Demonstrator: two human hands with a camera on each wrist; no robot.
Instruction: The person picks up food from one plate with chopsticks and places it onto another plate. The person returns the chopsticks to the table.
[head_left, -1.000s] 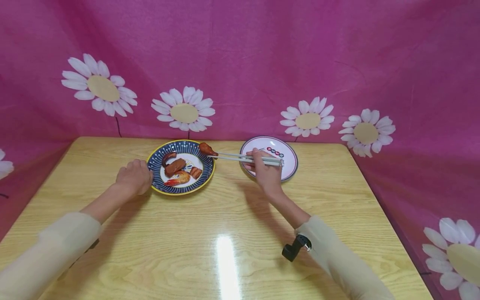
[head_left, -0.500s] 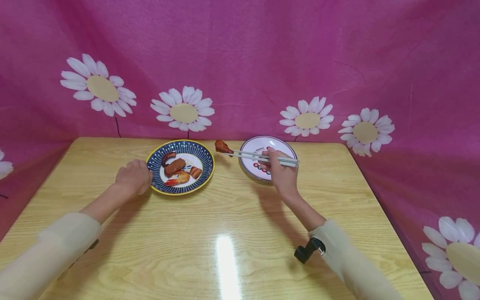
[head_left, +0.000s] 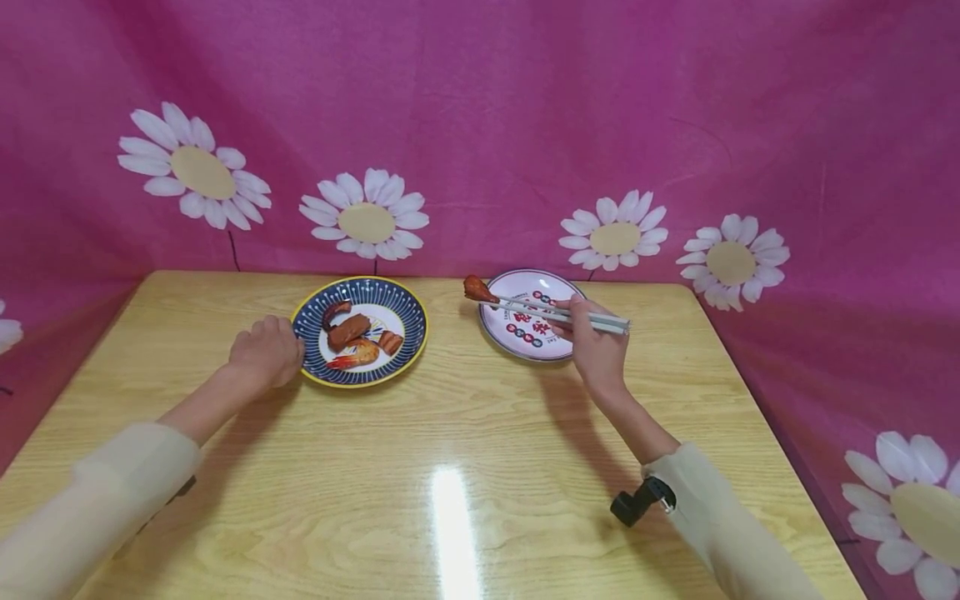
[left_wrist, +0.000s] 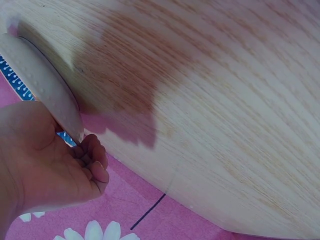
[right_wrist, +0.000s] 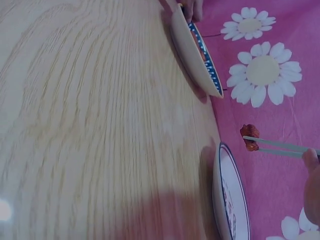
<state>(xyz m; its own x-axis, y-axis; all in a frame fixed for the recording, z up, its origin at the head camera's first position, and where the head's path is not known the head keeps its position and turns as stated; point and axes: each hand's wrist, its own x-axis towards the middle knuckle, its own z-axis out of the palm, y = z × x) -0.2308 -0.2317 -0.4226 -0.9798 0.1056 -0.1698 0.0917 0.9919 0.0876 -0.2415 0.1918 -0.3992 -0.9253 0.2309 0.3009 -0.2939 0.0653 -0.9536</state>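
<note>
My left hand [head_left: 266,352] grips the left rim of a blue-patterned plate [head_left: 408,310] with a yellow edge; in the left wrist view its fingers [left_wrist: 95,157] curl at that rim. On this plate lie a shrimp [head_left: 356,354], a brown slab of food [head_left: 348,332], a dark curled piece [head_left: 336,312] and a small striped piece [head_left: 390,342]. With my right hand [head_left: 600,346] I hold a pair of chopsticks [head_left: 551,313]. Their tips pinch a chicken drumstick [head_left: 480,289], raised at the left edge of a white plate [head_left: 498,329] with red print. The right wrist view shows the drumstick [right_wrist: 250,137] above that plate's rim.
Both plates stand near the back edge of a wooden table [head_left: 360,467], with a strip of tabletop between them. Behind it hangs a pink cloth [head_left: 480,125] printed with white daisies. A bright light reflection crosses the front of the table.
My right hand has moved right, carrying the drumstick in the chopsticks from the blue plate's right rim to the white plate's left edge. The left hand has stayed on the blue plate's rim.
</note>
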